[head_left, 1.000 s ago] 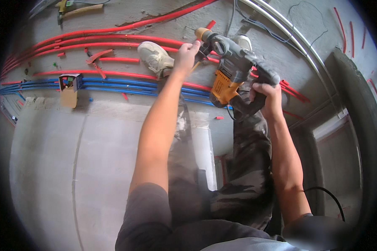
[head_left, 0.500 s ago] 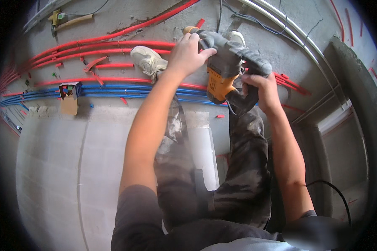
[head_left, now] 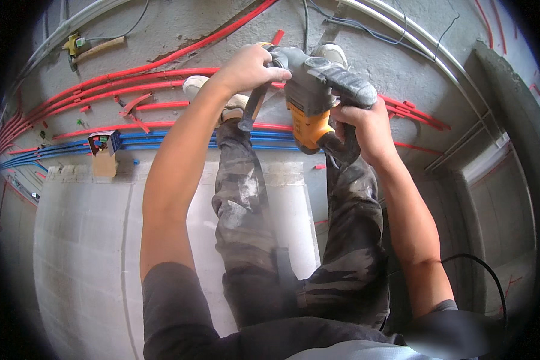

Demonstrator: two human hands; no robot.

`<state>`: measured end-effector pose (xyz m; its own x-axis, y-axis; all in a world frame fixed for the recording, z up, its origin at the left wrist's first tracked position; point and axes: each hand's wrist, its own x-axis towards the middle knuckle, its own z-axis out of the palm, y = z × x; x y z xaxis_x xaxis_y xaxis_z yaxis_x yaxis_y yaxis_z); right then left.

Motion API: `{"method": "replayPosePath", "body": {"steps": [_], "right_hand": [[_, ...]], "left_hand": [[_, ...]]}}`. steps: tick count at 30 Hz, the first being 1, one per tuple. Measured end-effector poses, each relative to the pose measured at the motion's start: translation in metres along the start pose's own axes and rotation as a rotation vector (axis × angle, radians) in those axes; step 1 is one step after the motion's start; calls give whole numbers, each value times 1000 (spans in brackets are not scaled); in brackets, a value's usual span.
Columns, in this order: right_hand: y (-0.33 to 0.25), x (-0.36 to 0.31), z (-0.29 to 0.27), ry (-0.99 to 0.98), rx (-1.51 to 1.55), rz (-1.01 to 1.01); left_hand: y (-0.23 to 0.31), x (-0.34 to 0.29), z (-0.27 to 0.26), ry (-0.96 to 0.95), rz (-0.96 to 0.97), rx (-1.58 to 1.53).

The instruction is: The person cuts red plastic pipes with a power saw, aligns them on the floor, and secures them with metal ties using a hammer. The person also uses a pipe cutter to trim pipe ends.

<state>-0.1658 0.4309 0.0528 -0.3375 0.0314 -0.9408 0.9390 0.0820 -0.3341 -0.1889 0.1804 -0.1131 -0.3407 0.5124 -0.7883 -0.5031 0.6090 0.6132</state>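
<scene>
A yellow and black rotary hammer drill (head_left: 309, 127) is held out in front of me, above the floor between my feet. Round its front end, near the chuck, my left hand (head_left: 250, 67) is closed, the thumb pointing right and most fingers hidden. A dark side handle (head_left: 253, 109) with a flared end sticks out toward me below that hand. My right hand (head_left: 366, 127) wraps the rear grip, under the grey motor housing (head_left: 351, 87). Whether the trigger is pressed cannot be seen. No bit shows clearly.
Red conduits (head_left: 126, 76) and blue conduits (head_left: 162, 139) cross the floor around my shoes. A small open box (head_left: 104, 144) and a wooden-handled hammer (head_left: 102, 48) lie to the left. White pipes (head_left: 438, 57) curve along the right. A black cable (head_left: 483, 264) hangs by my right arm.
The drill has shifted slightly left. My left hand has moved left, and the dark side handle now shows below it, while before a yellow-tan end stuck out above it.
</scene>
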Motion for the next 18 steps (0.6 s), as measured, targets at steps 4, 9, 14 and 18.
{"method": "replayPosePath", "body": {"steps": [4, 9, 14, 18], "right_hand": [[-11, 2, 11, -1, 16, 20], [-13, 9, 6, -16, -26, 26], [-19, 7, 7, -36, 42, 16], [-14, -4, 21, -56, 90, 31]], "left_hand": [[19, -17, -1, 308, 336, 415], [8, -15, -2, 464, 923, 802], [-3, -23, 1, 495, 829, 754], [-16, -44, 44, 615, 364, -73]]}}
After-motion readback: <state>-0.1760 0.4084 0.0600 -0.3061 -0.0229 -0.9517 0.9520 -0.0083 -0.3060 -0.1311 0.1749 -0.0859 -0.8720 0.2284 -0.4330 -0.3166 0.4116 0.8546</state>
